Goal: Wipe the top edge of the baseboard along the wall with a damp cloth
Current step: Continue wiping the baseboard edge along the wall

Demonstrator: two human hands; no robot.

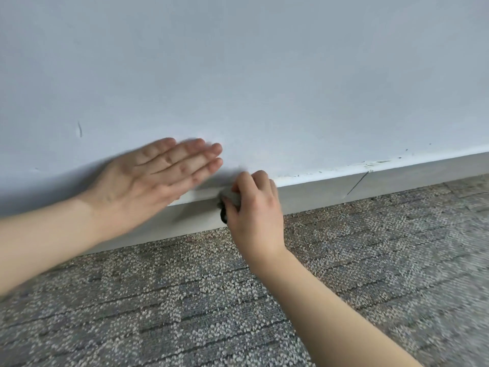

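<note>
Grey cloth (pixel 232 197) (bunched) pressed against baseboard (pixel 330 188).

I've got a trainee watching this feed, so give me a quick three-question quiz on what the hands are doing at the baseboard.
1. True or false: the left hand is holding the cloth.
2. Multiple choice: where is the right hand pressing the cloth? A) on the carpet B) at the top edge of the baseboard C) high on the wall
3. Short answer: on which side of the right hand does the top edge show chipped, dirty marks?

Key: 1. False; it is open and flat by the wall. 2. B. 3. To its right.
</note>
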